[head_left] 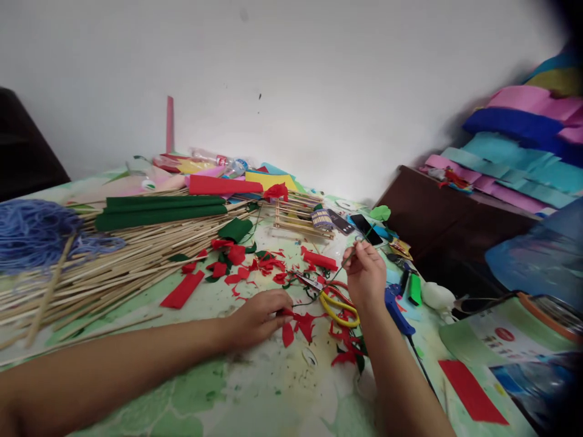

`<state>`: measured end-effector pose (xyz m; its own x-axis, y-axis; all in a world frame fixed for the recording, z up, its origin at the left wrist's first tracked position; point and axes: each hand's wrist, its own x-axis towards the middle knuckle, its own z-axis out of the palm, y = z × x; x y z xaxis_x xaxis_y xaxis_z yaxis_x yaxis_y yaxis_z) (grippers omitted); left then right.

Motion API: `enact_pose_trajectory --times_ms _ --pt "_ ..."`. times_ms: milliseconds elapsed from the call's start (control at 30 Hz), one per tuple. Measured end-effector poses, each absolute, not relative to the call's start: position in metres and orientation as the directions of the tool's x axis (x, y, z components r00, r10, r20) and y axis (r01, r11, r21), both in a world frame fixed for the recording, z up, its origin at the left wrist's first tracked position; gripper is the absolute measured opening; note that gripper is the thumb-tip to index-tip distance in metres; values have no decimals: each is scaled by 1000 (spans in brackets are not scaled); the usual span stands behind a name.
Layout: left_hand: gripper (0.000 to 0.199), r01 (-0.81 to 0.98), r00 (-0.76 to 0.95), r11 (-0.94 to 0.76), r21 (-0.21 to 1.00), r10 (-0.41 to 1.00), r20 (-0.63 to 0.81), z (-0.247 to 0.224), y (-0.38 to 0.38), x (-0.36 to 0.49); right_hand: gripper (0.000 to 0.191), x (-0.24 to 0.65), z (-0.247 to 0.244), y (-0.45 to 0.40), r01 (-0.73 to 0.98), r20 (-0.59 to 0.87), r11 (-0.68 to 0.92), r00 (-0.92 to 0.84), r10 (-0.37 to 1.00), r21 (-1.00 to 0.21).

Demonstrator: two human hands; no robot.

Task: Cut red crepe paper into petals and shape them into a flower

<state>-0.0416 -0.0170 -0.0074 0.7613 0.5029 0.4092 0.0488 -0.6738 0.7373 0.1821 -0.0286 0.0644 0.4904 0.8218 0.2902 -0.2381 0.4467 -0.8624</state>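
Note:
A thin dark green stem (pixel 339 270) stretches slantwise between my two hands above the table. My right hand (pixel 367 270) is raised, its thumb and fingers pinching the stem near the upper end. Lower down, my left hand (pixel 262 318) is closed around the stem's other end; the fingers partly hide the grip. Red petal-shaped pieces (pixel 304 326) are right at my left fingertips, and I cannot tell whether they are held or lying below. Yellow-handled scissors (pixel 339 309) rest between the hands, blades pointing away to the left. More red cut pieces (pixel 348 349) lie near my right forearm.
Bamboo sticks (pixel 136 255), rolled green paper (pixel 159 212) and blue yarn (pixel 36 233) cover the left. A small stick frame (pixel 300 218) and phones (pixel 367 229) stand farther back. On the right are a blue glue gun (pixel 398 312) and a large jar (pixel 505 325).

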Motion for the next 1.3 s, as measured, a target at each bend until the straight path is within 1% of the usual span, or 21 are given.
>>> enact_pose_trajectory --times_ms 67,167,267,367,467,567,633,700,800,867,900,967,1067,1133,1167,1233,1300 --pt "16 32 766 -679 733 487 418 -7 -18 -42 18 190 68 -29 -215 300 450 495 816 -867" --pt "16 42 765 -655 755 507 398 -6 -18 -42 16 199 67 -27 -212 297 464 530 794 -860" --pt "17 39 747 -609 792 545 381 -4 -18 -42 12 211 62 -23 -339 183 446 589 787 -829" --pt "16 18 718 -596 802 566 404 -4 -18 -42 9 224 56 -19 -465 52 375 571 819 -802" --pt "14 6 682 -607 795 584 440 -4 -17 -42 6 230 51 -16 -496 8 316 528 849 -809" --pt "14 -2 675 -611 791 583 452 -3 -17 -43 7 225 48 -16 -510 -15 258 471 882 -820" --pt "13 8 669 -596 803 601 438 -2 -16 -43 10 218 46 -16 -509 -21 225 432 902 -831" --pt "13 37 645 -538 842 657 391 -3 -14 -42 13 209 43 -16 -499 -23 196 398 917 -844" --pt "16 47 566 -338 940 784 254 -7 -9 -40 22 198 38 -13 -463 -20 166 370 929 -871" --pt "18 37 496 -209 977 853 164 -9 -3 -38 26 194 35 -12 -427 -16 151 362 932 -891" --pt "20 38 459 -173 984 878 136 -10 1 -37 27 192 35 -12 -410 -15 142 356 934 -901" --pt "23 62 393 -145 987 913 109 -9 10 -38 28 190 35 -12 -382 -17 119 334 942 -916" --pt "25 100 343 -144 985 934 102 -1 31 -43 28 183 41 -12 -355 -35 62 260 965 -933" --pt "26 130 297 -175 976 946 130 7 46 -48 27 174 45 -10 -343 -55 12 184 981 -939" --pt "27 176 260 -201 964 954 151 10 53 -51 26 170 47 -8 -339 -67 -15 141 988 -941" --pt "27 266 254 -215 940 956 147 16 66 -55 22 160 48 -3 -332 -87 -62 63 994 -941" --pt "27 322 280 -194 927 954 103 20 76 -56 19 152 48 3 -325 -104 -97 5 995 -941"
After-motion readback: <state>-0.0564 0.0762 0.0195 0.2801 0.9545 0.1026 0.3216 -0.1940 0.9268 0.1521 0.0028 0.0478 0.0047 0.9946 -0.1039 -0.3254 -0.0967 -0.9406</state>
